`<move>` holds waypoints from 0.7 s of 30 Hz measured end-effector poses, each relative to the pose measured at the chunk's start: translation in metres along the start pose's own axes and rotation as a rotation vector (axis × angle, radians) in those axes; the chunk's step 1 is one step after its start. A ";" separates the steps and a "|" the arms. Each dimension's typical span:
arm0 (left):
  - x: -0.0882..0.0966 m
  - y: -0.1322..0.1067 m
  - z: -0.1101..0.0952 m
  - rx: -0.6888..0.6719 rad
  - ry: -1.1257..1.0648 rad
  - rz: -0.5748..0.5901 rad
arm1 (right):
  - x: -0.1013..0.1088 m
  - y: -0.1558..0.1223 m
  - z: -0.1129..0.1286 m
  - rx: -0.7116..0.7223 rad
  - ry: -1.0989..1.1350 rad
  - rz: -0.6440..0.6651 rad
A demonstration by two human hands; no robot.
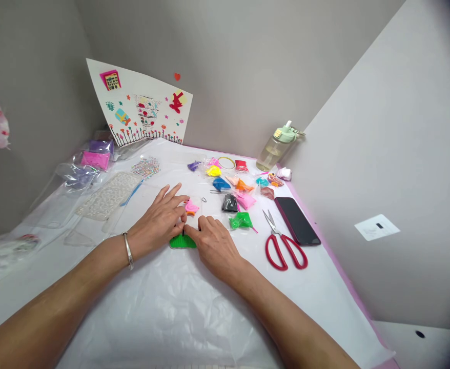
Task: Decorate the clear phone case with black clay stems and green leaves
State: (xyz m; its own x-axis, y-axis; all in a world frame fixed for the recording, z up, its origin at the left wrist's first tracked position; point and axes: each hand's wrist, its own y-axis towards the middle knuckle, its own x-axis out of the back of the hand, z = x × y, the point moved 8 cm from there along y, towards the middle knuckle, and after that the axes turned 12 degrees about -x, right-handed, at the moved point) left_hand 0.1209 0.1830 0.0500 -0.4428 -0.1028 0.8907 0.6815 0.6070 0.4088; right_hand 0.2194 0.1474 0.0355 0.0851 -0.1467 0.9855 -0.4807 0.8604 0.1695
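Observation:
A ridged piece of green modelling clay (182, 242) lies on the white plastic sheet, right under my fingertips. My left hand (159, 220) and my right hand (209, 246) come together at its top edge. A thin dark item (183, 231) shows between my fingertips, too small to name. Just beyond them sits a small pink clay shape (191, 207), apart from both hands. My fingers hide part of the green piece. A silver bangle (128, 251) circles my left wrist.
Several bags of coloured clay (240, 220) lie beyond my hands. Red-handled scissors (282, 246) and a dark phone (297, 220) are to the right. A water bottle (277, 147) stands in the far corner. Clear plastic sheets (109, 197) and a drawn-on paper (140, 102) are at the left.

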 end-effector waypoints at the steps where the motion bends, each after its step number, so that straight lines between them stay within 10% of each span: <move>1: 0.002 0.000 0.002 0.016 -0.014 -0.013 | 0.000 0.000 0.000 0.000 -0.002 0.000; 21: 0.019 -0.005 0.008 0.332 -0.840 -0.170 | 0.000 -0.001 0.001 0.003 -0.018 0.008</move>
State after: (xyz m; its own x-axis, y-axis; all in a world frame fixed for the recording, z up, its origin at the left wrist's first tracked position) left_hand 0.1043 0.1840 0.0630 -0.8882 0.3157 0.3338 0.4233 0.8448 0.3273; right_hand 0.2186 0.1458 0.0358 0.0653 -0.1490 0.9867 -0.4841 0.8599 0.1619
